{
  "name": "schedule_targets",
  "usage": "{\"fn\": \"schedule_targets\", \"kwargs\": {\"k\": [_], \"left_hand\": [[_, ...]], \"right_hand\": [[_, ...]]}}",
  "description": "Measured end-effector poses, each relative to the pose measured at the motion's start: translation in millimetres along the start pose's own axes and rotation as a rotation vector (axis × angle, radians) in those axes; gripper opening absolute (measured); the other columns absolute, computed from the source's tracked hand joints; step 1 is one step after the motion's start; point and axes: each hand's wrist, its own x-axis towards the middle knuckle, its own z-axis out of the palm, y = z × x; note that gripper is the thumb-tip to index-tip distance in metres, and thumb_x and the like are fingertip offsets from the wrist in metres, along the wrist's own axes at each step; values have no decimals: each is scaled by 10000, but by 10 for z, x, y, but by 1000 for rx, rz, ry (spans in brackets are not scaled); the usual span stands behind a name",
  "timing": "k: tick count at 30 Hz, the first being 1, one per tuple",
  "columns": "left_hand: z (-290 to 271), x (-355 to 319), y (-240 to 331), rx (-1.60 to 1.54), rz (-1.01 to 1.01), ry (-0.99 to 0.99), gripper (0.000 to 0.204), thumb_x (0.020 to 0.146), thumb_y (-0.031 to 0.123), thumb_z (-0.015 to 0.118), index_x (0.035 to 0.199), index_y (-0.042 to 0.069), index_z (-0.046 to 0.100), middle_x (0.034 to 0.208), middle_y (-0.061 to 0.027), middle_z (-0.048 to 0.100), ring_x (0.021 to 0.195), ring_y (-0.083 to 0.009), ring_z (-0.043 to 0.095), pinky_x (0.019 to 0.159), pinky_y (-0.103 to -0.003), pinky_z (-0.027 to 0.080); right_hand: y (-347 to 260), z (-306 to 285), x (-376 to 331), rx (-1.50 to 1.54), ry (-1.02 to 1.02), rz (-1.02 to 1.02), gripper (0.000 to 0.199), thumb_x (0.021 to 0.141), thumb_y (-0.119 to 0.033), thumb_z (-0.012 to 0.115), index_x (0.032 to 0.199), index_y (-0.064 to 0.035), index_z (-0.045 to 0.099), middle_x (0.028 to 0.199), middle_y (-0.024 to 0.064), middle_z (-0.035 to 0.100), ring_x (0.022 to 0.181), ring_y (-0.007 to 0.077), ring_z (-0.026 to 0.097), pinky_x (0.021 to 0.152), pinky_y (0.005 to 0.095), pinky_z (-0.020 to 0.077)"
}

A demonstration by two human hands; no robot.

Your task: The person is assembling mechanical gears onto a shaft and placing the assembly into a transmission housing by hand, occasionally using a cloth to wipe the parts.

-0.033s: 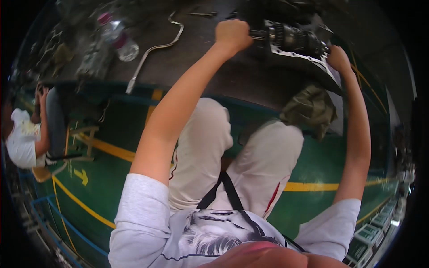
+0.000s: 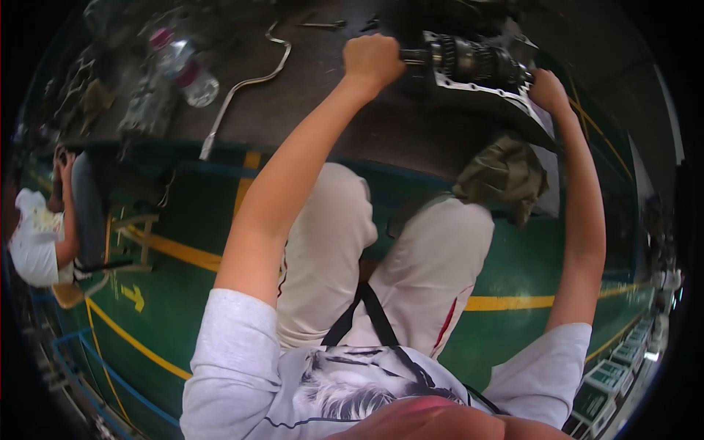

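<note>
A dark metal gear shaft point(image 2: 475, 64), set with several toothed gears, lies lengthwise from left to right over a silvery metal housing point(image 2: 480, 89) whose flange has bolt holes. My left hand point(image 2: 373, 60) is closed in a fist round the shaft's bare left end. At the opposite end, my right hand point(image 2: 548, 92) is closed on the tip of the shaft, its fingers partly hidden. Both arms reach far forward over the dark workbench point(image 2: 308, 110).
On the bench's left stand a clear bottle point(image 2: 185, 70) with a pink cap, a bent metal rod point(image 2: 242, 84) and a wrench point(image 2: 323, 25). An olive cloth point(image 2: 506, 176) hangs at the near edge. Another person point(image 2: 40, 227) sits at far left.
The whole view has shifted slightly, moving bench and bottle a little to the left. Both hands keep their hold on the gear shaft.
</note>
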Motion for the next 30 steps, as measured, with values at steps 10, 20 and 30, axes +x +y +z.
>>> {"fn": "schedule_targets", "kwargs": {"k": [10,20,30], "left_hand": [[106,-81,-49,0,-1,192,153,683,209,616,685,56,625,747,-132,660,694,-298,653,634,-417,501],[-125,517,-341,-292,-163,-896,252,658,247,615,762,26,677,686,-102,631,637,-262,605,599,-373,491],[201,-112,-256,17,234,490,171,725,234,593,762,67,585,717,-95,636,712,-327,628,583,-465,452]], "right_hand": [[-182,-143,-56,-8,-16,-3,251,660,-159,603,856,-27,687,887,217,655,860,384,630,794,437,512],[-335,-121,-64,-102,-28,67,253,686,-213,610,853,-51,708,908,193,674,882,345,654,795,423,528],[-348,-201,-34,-28,10,32,252,650,-244,635,748,-21,704,807,205,668,785,331,665,723,418,537]]}}
